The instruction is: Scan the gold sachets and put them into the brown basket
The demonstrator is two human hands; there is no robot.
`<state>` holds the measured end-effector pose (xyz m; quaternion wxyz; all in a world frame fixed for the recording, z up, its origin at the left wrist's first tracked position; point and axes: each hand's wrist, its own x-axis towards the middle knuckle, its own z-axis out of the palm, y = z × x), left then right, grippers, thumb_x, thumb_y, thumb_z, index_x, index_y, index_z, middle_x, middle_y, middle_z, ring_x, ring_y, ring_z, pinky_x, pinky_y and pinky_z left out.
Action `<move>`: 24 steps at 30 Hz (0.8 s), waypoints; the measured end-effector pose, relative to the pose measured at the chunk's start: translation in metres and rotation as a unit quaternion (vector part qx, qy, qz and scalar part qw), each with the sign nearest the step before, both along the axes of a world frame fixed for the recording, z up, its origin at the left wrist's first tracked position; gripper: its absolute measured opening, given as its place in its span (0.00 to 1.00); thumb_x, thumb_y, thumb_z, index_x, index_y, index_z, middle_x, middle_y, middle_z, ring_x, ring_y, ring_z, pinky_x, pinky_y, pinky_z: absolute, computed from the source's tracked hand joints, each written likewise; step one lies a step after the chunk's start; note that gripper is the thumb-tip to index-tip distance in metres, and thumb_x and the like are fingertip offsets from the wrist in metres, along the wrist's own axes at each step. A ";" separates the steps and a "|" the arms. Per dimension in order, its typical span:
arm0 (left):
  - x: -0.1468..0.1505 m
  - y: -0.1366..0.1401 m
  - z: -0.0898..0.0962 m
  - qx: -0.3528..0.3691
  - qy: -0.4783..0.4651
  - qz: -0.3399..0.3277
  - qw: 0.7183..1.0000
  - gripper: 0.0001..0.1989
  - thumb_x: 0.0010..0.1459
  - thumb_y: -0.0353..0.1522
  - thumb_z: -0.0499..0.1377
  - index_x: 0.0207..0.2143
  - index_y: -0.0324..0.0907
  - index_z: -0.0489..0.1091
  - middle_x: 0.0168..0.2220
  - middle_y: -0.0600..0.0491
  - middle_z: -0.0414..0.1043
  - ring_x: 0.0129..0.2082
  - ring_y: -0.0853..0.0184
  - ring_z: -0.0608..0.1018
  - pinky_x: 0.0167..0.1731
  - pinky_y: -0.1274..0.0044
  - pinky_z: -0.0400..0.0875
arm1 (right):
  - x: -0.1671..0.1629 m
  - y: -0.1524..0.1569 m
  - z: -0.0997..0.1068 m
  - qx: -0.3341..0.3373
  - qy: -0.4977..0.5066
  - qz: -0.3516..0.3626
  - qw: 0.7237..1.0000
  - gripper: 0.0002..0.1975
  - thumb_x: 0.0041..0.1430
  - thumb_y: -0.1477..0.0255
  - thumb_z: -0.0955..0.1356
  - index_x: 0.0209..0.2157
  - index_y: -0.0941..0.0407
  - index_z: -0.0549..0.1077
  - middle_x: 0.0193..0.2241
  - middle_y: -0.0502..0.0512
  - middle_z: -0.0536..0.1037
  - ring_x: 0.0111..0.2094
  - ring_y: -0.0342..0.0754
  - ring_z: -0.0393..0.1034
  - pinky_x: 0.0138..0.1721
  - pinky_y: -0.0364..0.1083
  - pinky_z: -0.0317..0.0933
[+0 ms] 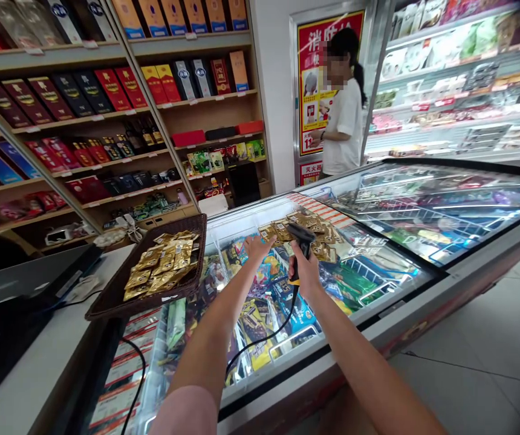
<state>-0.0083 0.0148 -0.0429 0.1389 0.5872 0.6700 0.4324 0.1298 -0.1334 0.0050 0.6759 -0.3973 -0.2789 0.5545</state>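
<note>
My right hand point(306, 270) is wrapped round the handle of a black and yellow barcode scanner point(304, 235); its head is up and its black cable runs down across the freezer glass. To the left, my left hand point(257, 248) is stretched over the glass with fingers apart and nothing visible in it. Just beyond both hands lies a spread of small gold packets point(326, 226) on the freezer top. More gold packets point(164, 260) are heaped in a dark brown woven basket point(203, 241) at the left.
Under the glass lid, the chest freezer point(364, 326) holds wire baskets and colourful packages. At the left stands a counter point(55, 338) with a dark device. Shelves of boxes point(119, 90) line the back wall. Beyond the freezer a person point(344, 127) stands near a lit display fridge point(445, 90).
</note>
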 end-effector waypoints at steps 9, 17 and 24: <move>-0.032 -0.007 -0.003 -0.014 -0.131 -0.025 0.991 0.19 0.36 0.32 0.72 0.28 0.44 0.66 0.30 0.53 0.69 0.38 0.58 0.74 0.36 0.72 0.63 | -0.005 -0.007 0.002 0.020 -0.057 0.046 0.997 0.25 0.49 0.48 0.72 0.33 0.50 0.60 0.15 0.42 0.63 0.12 0.41 0.54 0.12 0.43 0.51; -0.091 -0.062 -0.007 0.061 -0.266 -0.054 0.961 0.12 0.53 0.38 0.62 0.35 0.45 0.63 0.29 0.57 0.68 0.28 0.70 0.72 0.29 0.79 0.65 | -0.011 -0.012 -0.005 0.055 -0.110 0.113 0.986 0.24 0.50 0.48 0.72 0.32 0.50 0.61 0.16 0.41 0.65 0.11 0.39 0.54 0.11 0.42 0.51; -0.090 -0.057 -0.014 0.078 -0.324 -0.042 0.942 0.13 0.52 0.38 0.64 0.35 0.45 0.63 0.29 0.58 0.66 0.29 0.72 0.71 0.33 0.79 0.66 | -0.008 -0.019 -0.003 0.058 -0.088 0.194 0.975 0.25 0.48 0.49 0.73 0.33 0.51 0.63 0.17 0.41 0.66 0.12 0.39 0.55 0.12 0.41 0.51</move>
